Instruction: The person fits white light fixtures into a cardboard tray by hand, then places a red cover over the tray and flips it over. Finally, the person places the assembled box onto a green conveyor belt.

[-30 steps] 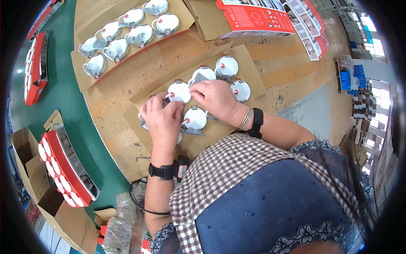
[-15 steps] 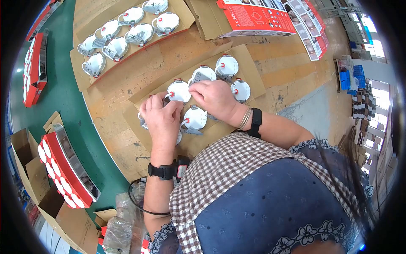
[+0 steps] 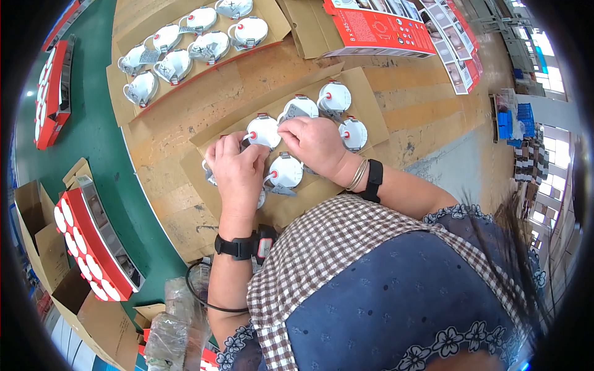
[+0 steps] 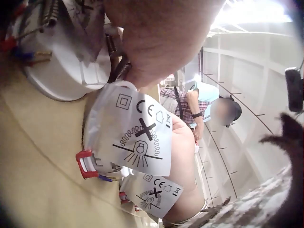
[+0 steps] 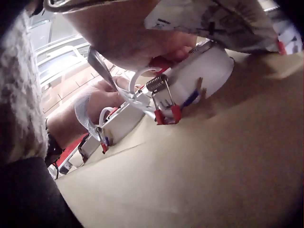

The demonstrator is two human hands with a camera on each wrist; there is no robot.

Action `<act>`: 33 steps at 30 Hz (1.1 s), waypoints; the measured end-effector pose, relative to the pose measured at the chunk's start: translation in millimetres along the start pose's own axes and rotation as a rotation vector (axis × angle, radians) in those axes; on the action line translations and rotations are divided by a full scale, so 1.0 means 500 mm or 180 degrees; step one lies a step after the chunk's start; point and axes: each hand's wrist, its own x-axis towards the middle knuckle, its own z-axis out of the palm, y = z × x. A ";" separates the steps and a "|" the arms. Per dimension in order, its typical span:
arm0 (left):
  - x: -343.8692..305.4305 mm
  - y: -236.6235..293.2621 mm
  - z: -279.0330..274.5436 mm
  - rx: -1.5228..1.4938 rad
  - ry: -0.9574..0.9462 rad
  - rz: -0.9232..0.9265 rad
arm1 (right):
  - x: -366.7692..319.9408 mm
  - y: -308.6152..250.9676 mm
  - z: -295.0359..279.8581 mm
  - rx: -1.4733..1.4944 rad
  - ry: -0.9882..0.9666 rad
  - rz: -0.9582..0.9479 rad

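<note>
White round downlights with spring clips, red plugs and printed labels stand in a cardboard tray (image 3: 365, 93). In the head view both hands are at one middle downlight (image 3: 264, 131). My left hand (image 3: 238, 176) has curled fingers at its left edge, thumb and forefinger close together, and covers part of a neighbouring downlight. At its right edge, my right hand (image 3: 318, 145) pinches with thumb and forefinger; the exact grip is hidden. A printed label (image 4: 137, 133) hangs near the fingers in the left wrist view. The right wrist view shows a spring clip (image 5: 164, 99) with red tips below the hand.
Behind lies a second tray with several downlights (image 3: 207, 48). A red printed box (image 3: 377, 31) lies at the back right. Red boxes (image 3: 99, 247) and an open carton (image 3: 93, 321) stand left, beyond the table edge. Another person (image 4: 204, 102) shows in the left wrist view.
The head view has shifted slightly. Both hands stay at the same downlight with almost no visible movement.
</note>
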 end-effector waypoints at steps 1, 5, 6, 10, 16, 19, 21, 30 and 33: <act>0.002 -0.001 0.000 0.0001 -0.0004 0.0005 | 0.002 0.001 -0.001 0.0024 -0.0011 0.0032; 0.009 0.004 0.004 -0.0041 0.0061 -0.0020 | 0.004 0.006 -0.003 0.0107 -0.0066 0.0155; 0.010 0.007 0.005 -0.0040 0.0055 -0.0020 | 0.003 0.007 -0.005 0.0110 -0.0067 0.0160; 0.017 0.020 0.007 -0.0041 0.0016 -0.0001 | -0.001 0.013 -0.020 0.0157 -0.0094 0.0252; 0.012 0.029 0.007 -0.0030 0.0047 -0.0030 | -0.006 0.018 -0.025 0.0164 -0.0162 0.0278; 0.008 0.026 0.004 -0.0045 0.0067 -0.0043 | -0.008 0.011 -0.023 0.0226 -0.0204 0.0268; 0.006 0.024 0.001 -0.0053 0.0087 -0.0051 | -0.010 0.007 -0.022 0.0275 -0.0237 0.0243; 0.000 0.012 0.000 0.0013 0.0041 -0.0054 | -0.008 -0.004 -0.015 0.0300 -0.0251 0.0364; -0.002 0.009 0.001 0.0012 0.0056 -0.0053 | -0.008 -0.004 -0.010 0.0260 -0.0198 0.0355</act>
